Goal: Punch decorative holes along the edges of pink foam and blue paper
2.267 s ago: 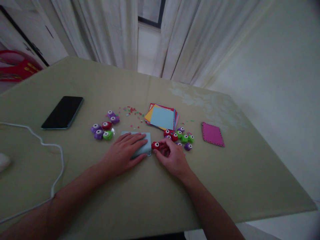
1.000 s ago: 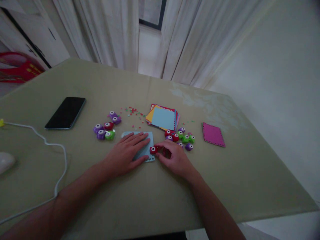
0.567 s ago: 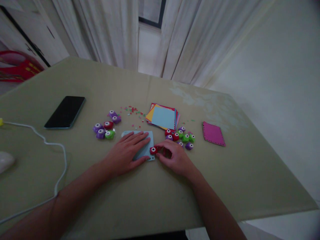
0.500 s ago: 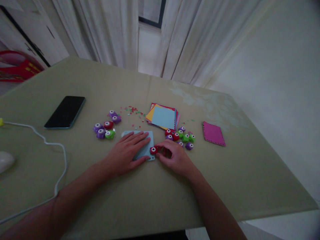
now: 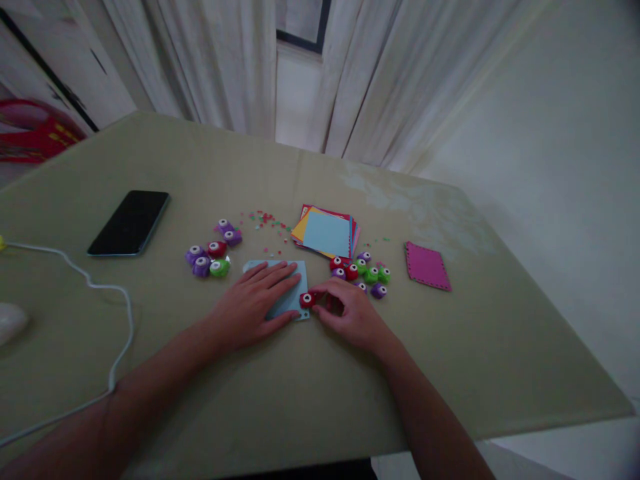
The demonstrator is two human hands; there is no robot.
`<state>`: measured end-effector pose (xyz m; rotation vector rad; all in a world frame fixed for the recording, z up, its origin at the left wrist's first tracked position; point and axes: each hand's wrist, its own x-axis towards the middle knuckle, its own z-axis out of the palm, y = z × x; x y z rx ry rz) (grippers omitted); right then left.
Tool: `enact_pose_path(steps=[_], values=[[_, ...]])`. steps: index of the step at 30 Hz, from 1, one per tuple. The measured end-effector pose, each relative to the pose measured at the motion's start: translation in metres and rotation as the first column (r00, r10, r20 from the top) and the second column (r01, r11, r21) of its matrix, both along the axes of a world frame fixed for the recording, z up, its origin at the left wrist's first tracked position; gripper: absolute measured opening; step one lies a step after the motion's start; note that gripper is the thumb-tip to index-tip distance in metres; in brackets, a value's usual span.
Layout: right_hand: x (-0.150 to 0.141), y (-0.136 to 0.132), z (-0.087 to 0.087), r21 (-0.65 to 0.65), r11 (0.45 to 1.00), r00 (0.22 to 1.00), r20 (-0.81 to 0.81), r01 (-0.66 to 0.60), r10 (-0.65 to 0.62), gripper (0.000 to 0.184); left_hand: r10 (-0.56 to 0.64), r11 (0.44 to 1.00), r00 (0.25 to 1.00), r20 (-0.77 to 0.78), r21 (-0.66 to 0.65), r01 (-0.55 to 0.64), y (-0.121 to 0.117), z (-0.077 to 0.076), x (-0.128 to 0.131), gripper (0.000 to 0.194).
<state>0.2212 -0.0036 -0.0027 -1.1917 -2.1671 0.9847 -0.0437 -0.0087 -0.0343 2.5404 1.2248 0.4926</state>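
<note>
A light blue sheet of paper point(image 5: 293, 303) lies on the table in front of me. Across it my left hand point(image 5: 260, 293) rests flat, fingers stretched out. At the sheet's right edge sits a small red craft punch point(image 5: 307, 300), gripped between the thumb and fingers of my right hand point(image 5: 345, 310). Punched holes point(image 5: 304, 316) show near the sheet's lower right corner. Just beyond my right hand lies a cluster of small punches in red, purple and green, among them a green punch point(image 5: 371, 275) and a purple punch point(image 5: 379, 291).
A stack of coloured paper squares point(image 5: 327, 231) lies farther back, with paper confetti point(image 5: 265, 219) beside it. More punches point(image 5: 201, 267) sit left, past them a tablet-like black device point(image 5: 130, 223). A pink square with punched edges point(image 5: 427, 267) lies right. A white cable point(image 5: 127, 320) crosses the left side.
</note>
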Motion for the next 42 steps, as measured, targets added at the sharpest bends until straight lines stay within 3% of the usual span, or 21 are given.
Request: enact_pose_path(steps=[18, 31, 42], values=[[0.001, 0.0, 0.0, -0.007, 1.0, 1.0, -0.005, 0.001, -0.001, 0.024, -0.01, 1.0, 1.0, -0.023, 0.019, 0.01, 0.0, 0.0, -0.001, 0.065], [-0.008, 0.005, 0.007, -0.303, 0.937, 0.976, -0.069, 0.174, -0.204, 0.037, -0.003, 0.999, 1.0, -0.024, 0.042, 0.004, 0.002, -0.001, 0.001, 0.064], [-0.016, 0.028, 0.014, -0.502, 0.852, 0.987, 0.016, 0.145, -0.158, 0.025, -0.003, 0.999, 1.0, -0.008, 0.04, 0.004, 0.003, -0.002, 0.003, 0.064]])
